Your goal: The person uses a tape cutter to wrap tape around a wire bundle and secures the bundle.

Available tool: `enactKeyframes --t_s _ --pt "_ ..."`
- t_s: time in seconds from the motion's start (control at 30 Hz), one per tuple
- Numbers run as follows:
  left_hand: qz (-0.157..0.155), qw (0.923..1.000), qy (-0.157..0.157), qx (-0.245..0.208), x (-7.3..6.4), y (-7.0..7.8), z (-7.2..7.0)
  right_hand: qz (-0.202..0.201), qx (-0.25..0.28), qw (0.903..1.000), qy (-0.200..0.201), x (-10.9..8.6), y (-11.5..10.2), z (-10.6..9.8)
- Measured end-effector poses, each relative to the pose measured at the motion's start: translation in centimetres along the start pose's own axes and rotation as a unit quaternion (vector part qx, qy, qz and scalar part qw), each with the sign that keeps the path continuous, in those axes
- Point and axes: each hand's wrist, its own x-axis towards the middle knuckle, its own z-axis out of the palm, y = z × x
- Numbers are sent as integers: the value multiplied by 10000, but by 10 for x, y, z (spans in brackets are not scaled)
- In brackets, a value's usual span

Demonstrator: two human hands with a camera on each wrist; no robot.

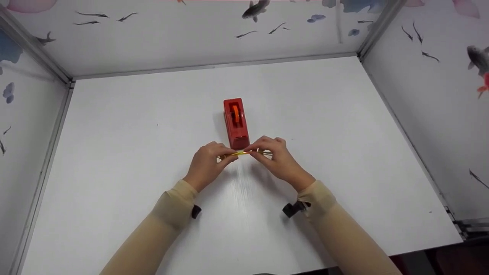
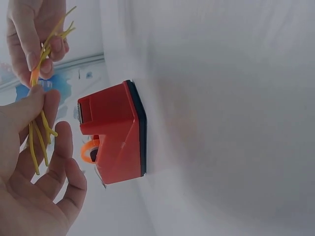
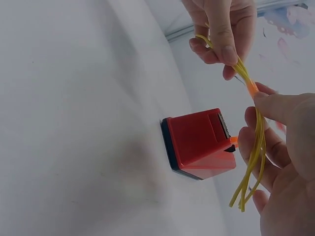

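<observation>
Between both hands runs a small bundle of yellow wires [image 3: 255, 157], with a band of orange tape [image 3: 251, 89] around its middle. My left hand [image 1: 208, 162] pinches the bundle on one side of the tape between thumb and forefinger. On the other side, my right hand [image 1: 276, 157] pinches it at the tape's edge. Loose wire ends fan out past each hand; in the left wrist view several yellow ends [image 2: 41, 137] hang over the left palm. Just beyond the hands stands a red tape dispenser [image 1: 237, 131] holding a roll of orange tape [image 1: 236, 114].
The white table [image 1: 114, 152] has raised panels with fish prints along its back and sides. A serrated cutter [image 3: 224, 126] edges the dispenser's near end. Dark wrist cameras [image 1: 293, 209] sit under the sleeves, close to the tabletop.
</observation>
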Motion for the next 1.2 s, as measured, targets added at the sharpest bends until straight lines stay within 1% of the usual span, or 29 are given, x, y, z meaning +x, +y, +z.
enactKeyframes --t_s 0.13,0.23,0.37,0.43,0.5,0.6,0.7,0.8,0.97,1.07,1.2 --pt "157 9996 79 234 1 0 1 121 -133 9994 -293 1 0 -1" --pt "195 9992 102 348 1 0 2 170 -227 9983 -512 2 0 -1" --pt "222 9991 100 337 1 -1 5 305 -262 9959 -810 2 0 0" --pt "253 9992 62 294 1 -1 5 358 -287 9956 -819 2 0 0" --pt "267 9994 16 199 1 0 5 283 -413 9965 -673 2 0 0" --pt "145 9999 -80 36 2 2 4 42 -696 9973 -240 2 0 1" --pt "-30 9998 -189 -114 3 4 3 -212 -1030 9944 145 2 1 3" --pt "-159 9991 -327 -194 4 4 4 -395 -1288 9900 424 2 2 5" --pt "-247 9981 -492 -290 3 4 7 -586 -1521 9843 682 2 5 7" --pt "-206 9976 -563 -353 2 3 8 -680 -1606 9815 786 1 7 9" --pt "-94 9973 -622 -367 1 1 9 -749 -1602 9810 795 0 8 10"
